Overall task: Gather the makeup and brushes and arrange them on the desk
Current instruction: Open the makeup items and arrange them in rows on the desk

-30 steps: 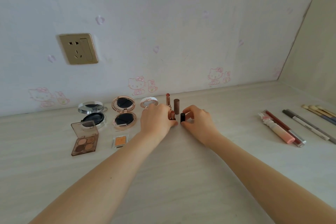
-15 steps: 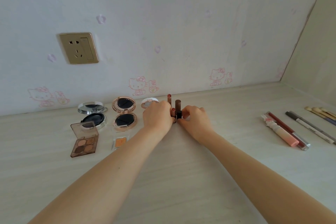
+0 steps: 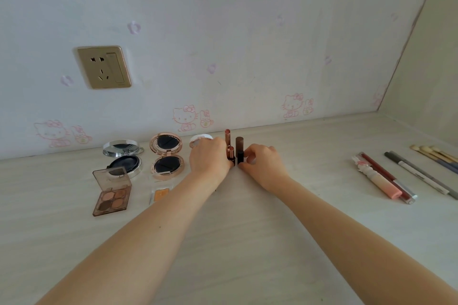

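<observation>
1. The black lipstick (image 3: 240,159) stands upright on the desk (image 3: 235,235), towards the back near the wall (image 3: 247,32). My right hand (image 3: 264,164) pinches it low down, with the thumb at its foot on the near side and the curled fingers against its right side.
2. Right behind it stands a brown lipstick tube (image 3: 240,142), whose top shows above the black one. I cannot tell whether the two touch.
3. Just to the left is the short rose-gold lipstick (image 3: 231,154), also upright and so close to the black one that hardly any gap shows. My left hand (image 3: 210,160) grasps it with fingers curled round its left side. The fingertips are hidden behind the back of the hand.
4. Behind the short one, a tall rose-gold lipstick (image 3: 226,136) stands upright beside my left knuckles.
5. The four tubes form one tight cluster, with a hand on either side of it.
6. Behind my left hand a white round pot (image 3: 202,136) is partly hidden.
7. Further left, a rose-gold compact (image 3: 166,153) and then a silver compact (image 3: 122,156) both lie open.
8. In front of them lie an open eyeshadow palette (image 3: 112,193) and a small orange pan (image 3: 161,193), the pan just beside my left forearm.
9. Well apart on the right, a pink lip gloss (image 3: 379,179) and a dark red tube (image 3: 389,178) lie side by side.
10. Beyond them are a grey-and-white pencil (image 3: 418,176) and some brushes (image 3: 436,156) at the frame's edge.
11. A gold socket (image 3: 104,67) sits on the wall above the compacts.
</observation>
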Demonstrator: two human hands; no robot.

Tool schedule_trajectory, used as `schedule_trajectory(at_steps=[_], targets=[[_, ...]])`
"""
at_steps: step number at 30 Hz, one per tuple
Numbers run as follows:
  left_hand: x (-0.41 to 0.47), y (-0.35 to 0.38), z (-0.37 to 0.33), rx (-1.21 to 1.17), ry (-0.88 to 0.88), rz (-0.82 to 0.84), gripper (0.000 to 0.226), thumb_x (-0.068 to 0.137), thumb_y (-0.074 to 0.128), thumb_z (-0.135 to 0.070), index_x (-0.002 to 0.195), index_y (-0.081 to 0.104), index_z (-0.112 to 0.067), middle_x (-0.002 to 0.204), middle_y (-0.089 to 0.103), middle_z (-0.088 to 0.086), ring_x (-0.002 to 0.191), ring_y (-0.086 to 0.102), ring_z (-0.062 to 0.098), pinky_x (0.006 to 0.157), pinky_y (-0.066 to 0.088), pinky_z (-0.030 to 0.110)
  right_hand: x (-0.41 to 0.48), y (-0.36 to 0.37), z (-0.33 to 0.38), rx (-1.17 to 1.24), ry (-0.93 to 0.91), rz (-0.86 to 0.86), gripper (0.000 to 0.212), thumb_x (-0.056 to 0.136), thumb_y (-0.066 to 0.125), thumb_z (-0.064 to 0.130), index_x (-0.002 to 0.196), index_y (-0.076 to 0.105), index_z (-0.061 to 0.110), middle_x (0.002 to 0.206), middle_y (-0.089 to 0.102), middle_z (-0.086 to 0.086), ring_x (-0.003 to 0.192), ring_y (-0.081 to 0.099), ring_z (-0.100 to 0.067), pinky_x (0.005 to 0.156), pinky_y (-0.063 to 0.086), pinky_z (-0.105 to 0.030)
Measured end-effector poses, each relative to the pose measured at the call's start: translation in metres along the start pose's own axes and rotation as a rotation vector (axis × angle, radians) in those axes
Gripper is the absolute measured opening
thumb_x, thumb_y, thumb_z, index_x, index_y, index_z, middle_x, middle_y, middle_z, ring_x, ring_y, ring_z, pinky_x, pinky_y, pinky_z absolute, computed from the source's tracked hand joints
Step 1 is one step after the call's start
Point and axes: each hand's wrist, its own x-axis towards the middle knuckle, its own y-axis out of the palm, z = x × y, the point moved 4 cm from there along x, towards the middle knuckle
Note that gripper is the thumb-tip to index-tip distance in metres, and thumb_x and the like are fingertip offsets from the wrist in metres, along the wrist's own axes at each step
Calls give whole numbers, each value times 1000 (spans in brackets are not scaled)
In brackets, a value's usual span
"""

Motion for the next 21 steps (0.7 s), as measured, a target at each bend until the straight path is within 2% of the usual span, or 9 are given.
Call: schedule_trajectory(at_steps=[3, 5, 8, 13, 17, 21], targets=[[-4, -4, 1, 12, 11, -7, 12, 75, 68, -22, 86, 69, -15, 88, 59, 7, 93, 53, 30, 62, 47, 32, -4, -3, -1, -10, -11, 5, 29, 85, 63, 27, 113, 61, 17, 98, 65, 0, 104, 47, -21, 83, 45, -32], [-7, -7, 2, 21, 25, -30, 11, 76, 68, -22, 85, 69, -15, 92, 58, 6, 99, 51, 29, 64, 45, 32, -8, -6, -3, -25, -16, 7, 31, 86, 63, 27, 115, 60, 15, 102, 64, 0, 105, 47, -21, 85, 44, -31], [-13, -16, 4, 24, 58, -84, 13, 79, 65, -22, 89, 70, -15, 94, 59, 3, 99, 54, 26, 63, 39, 31, -17, -14, -5, -78, -30, 23, 30, 90, 59, 26, 118, 58, 14, 107, 63, -2, 108, 50, -21, 86, 44, -30], [-41, -37, -6, 10, 223, -180, 24, 92, 53, -25, 110, 62, -12, 103, 64, 4, 109, 50, 25, 76, 46, 35, -45, -31, -3, -213, -63, 97, 35, 96, 47, 26, 128, 52, 15, 119, 60, -5, 112, 53, -25, 87, 48, -34], [-66, -39, -13, 34, 318, -187, 25, 92, 52, -23, 112, 61, -12, 104, 65, 5, 110, 51, 25, 72, 47, 37, -74, -50, -6, -313, -111, 135, 39, 97, 44, 27, 135, 46, 15, 127, 56, -6, 119, 50, -24, 91, 47, -35], [-89, -33, -26, -24, 367, -147, 23, 90, 53, -20, 109, 63, -11, 105, 66, 3, 107, 52, 23, 74, 48, 36, -102, -74, -14, -341, -76, 117, 39, 98, 43, 27, 135, 44, 16, 130, 55, -5, 120, 50, -23, 92, 46, -34]])
